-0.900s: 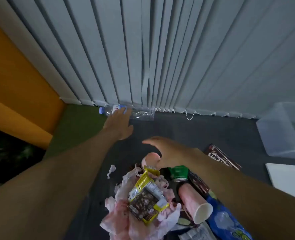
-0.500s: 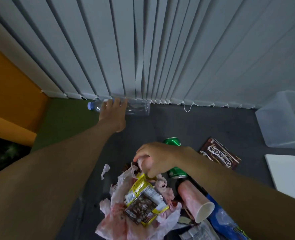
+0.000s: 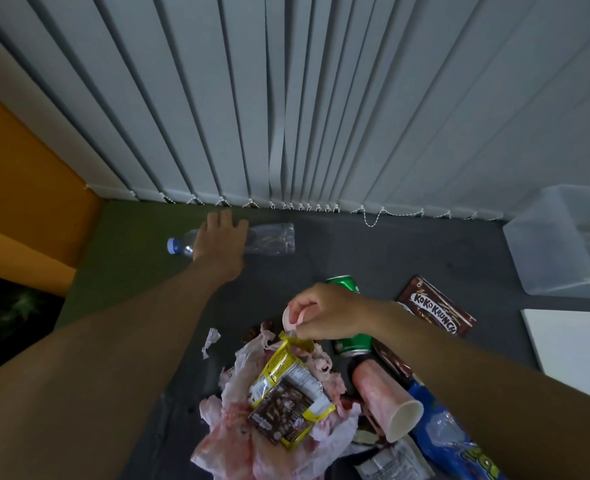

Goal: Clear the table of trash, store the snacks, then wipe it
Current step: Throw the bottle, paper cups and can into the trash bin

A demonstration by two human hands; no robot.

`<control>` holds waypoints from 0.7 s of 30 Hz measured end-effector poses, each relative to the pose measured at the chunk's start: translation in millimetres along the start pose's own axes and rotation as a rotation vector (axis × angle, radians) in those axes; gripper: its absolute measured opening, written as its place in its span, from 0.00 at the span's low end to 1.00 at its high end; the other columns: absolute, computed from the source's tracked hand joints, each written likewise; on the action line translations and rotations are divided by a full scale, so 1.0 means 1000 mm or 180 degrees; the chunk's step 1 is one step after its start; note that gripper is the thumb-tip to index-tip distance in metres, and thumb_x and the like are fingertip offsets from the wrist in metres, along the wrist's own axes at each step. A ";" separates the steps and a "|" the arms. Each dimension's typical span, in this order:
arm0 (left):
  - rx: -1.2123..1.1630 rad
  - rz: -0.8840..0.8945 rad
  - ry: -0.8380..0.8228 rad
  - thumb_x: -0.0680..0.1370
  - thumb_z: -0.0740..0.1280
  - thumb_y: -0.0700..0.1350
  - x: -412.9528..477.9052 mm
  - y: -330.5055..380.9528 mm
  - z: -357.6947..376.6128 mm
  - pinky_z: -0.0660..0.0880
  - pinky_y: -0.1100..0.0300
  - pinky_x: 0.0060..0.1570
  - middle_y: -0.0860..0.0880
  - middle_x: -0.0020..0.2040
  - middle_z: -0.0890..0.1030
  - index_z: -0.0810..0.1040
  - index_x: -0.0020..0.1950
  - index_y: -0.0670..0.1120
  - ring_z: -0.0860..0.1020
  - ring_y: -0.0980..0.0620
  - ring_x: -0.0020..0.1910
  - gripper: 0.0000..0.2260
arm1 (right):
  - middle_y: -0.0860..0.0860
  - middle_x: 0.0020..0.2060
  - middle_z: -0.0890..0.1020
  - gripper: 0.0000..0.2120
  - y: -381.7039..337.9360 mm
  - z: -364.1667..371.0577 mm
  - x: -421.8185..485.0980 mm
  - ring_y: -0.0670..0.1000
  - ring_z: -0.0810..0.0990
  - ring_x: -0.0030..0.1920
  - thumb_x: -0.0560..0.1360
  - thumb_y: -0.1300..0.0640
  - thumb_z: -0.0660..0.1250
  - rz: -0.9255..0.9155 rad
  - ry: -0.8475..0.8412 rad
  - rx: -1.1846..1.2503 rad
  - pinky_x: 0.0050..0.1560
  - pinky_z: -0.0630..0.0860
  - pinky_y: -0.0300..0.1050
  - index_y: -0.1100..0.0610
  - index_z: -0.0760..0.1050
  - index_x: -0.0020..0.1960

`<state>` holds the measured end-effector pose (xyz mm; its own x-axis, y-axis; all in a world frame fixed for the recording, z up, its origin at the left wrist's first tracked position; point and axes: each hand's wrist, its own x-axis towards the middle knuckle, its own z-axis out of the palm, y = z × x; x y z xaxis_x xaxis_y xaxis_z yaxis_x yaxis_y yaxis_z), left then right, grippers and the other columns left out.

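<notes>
A clear plastic bottle (image 3: 269, 239) with a blue cap lies on its side at the far edge of the dark table (image 3: 373, 258), near the blinds. My left hand (image 3: 221, 242) reaches out and lies over its middle, fingers curled across it. My right hand (image 3: 331, 315) pinches the base of a small pink paper cup (image 3: 291, 317) just above the trash pile. Below it are a yellow and brown snack wrapper (image 3: 286, 393) on a crumpled pink plastic bag (image 3: 238, 427), a second pink cup (image 3: 383, 400) on its side, and a green can (image 3: 350, 342) partly hidden by my wrist.
A Koko Krunch pack (image 3: 435, 310) lies right of the can. A blue snack bag (image 3: 453, 438) sits at the near right. A clear plastic bin (image 3: 563, 244) stands at the far right, with a white board (image 3: 577, 344) in front of it. A paper scrap (image 3: 210, 341) lies left of the pile.
My left hand reached farther and settled over the bottle. My right hand came down from open above the pile and closed on the small pink cup.
</notes>
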<state>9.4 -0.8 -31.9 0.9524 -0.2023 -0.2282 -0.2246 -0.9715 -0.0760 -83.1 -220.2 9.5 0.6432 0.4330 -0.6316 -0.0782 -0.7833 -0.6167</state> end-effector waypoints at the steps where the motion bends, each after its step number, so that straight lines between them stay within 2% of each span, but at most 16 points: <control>1: -0.0124 -0.0083 -0.0040 0.73 0.71 0.44 -0.006 0.000 -0.001 0.70 0.48 0.61 0.40 0.64 0.66 0.67 0.68 0.45 0.68 0.39 0.62 0.25 | 0.41 0.50 0.83 0.06 0.001 0.000 0.000 0.41 0.80 0.51 0.67 0.48 0.71 0.0037 0.0055 0.0037 0.57 0.79 0.46 0.43 0.81 0.44; 3: -0.0491 -0.0235 -0.0063 0.75 0.70 0.45 -0.017 0.000 -0.002 0.74 0.47 0.57 0.39 0.63 0.65 0.67 0.67 0.44 0.72 0.39 0.59 0.23 | 0.41 0.47 0.84 0.05 0.002 -0.001 -0.004 0.42 0.81 0.49 0.67 0.49 0.71 0.0114 0.0196 0.0131 0.55 0.80 0.46 0.45 0.80 0.43; 5: -0.0731 -0.0297 0.0005 0.77 0.69 0.48 -0.029 -0.001 -0.005 0.77 0.47 0.52 0.40 0.62 0.65 0.67 0.67 0.45 0.74 0.39 0.56 0.22 | 0.41 0.50 0.82 0.08 0.002 -0.004 -0.008 0.44 0.79 0.49 0.67 0.50 0.72 0.0099 0.0408 0.0055 0.52 0.78 0.43 0.46 0.79 0.46; 9: -0.0722 -0.0282 0.0100 0.77 0.68 0.53 -0.052 -0.006 -0.019 0.75 0.48 0.56 0.42 0.62 0.70 0.67 0.68 0.47 0.74 0.41 0.59 0.22 | 0.45 0.50 0.78 0.11 -0.005 -0.011 -0.016 0.42 0.75 0.44 0.68 0.56 0.73 -0.0088 0.0862 -0.0115 0.40 0.68 0.37 0.47 0.76 0.48; 12: -0.0774 -0.0427 0.0055 0.78 0.65 0.56 -0.073 -0.009 -0.031 0.73 0.47 0.60 0.42 0.64 0.73 0.66 0.70 0.49 0.73 0.41 0.62 0.24 | 0.48 0.51 0.78 0.14 -0.016 -0.015 -0.019 0.48 0.75 0.49 0.65 0.53 0.71 -0.0148 0.1154 -0.0138 0.42 0.67 0.38 0.49 0.76 0.50; 15: -0.1036 -0.0666 0.0006 0.78 0.64 0.58 -0.101 -0.009 -0.041 0.72 0.46 0.64 0.41 0.67 0.72 0.62 0.75 0.50 0.71 0.40 0.66 0.28 | 0.50 0.53 0.78 0.23 -0.031 -0.019 -0.025 0.52 0.76 0.54 0.62 0.51 0.66 -0.0124 0.1424 -0.0149 0.49 0.69 0.41 0.53 0.78 0.57; 18: -0.1325 -0.0803 0.0030 0.78 0.65 0.59 -0.130 -0.011 -0.049 0.72 0.44 0.63 0.42 0.66 0.71 0.61 0.76 0.52 0.70 0.41 0.66 0.30 | 0.50 0.52 0.75 0.20 -0.044 -0.021 -0.033 0.54 0.76 0.55 0.67 0.53 0.67 -0.0215 0.1515 -0.0404 0.52 0.67 0.41 0.52 0.78 0.59; 21: -0.1506 -0.1010 0.0027 0.76 0.66 0.59 -0.160 -0.013 -0.058 0.74 0.44 0.61 0.44 0.63 0.73 0.63 0.74 0.52 0.72 0.43 0.63 0.29 | 0.48 0.52 0.72 0.19 -0.051 -0.023 -0.041 0.54 0.75 0.54 0.68 0.53 0.71 -0.0397 0.1602 -0.0589 0.51 0.67 0.42 0.46 0.77 0.59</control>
<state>-127.9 36.9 61.9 0.9601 0.1095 -0.2573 0.1880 -0.9339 0.3040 -87.5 -207.8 77.8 0.9273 0.2965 -0.2283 0.1280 -0.8246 -0.5510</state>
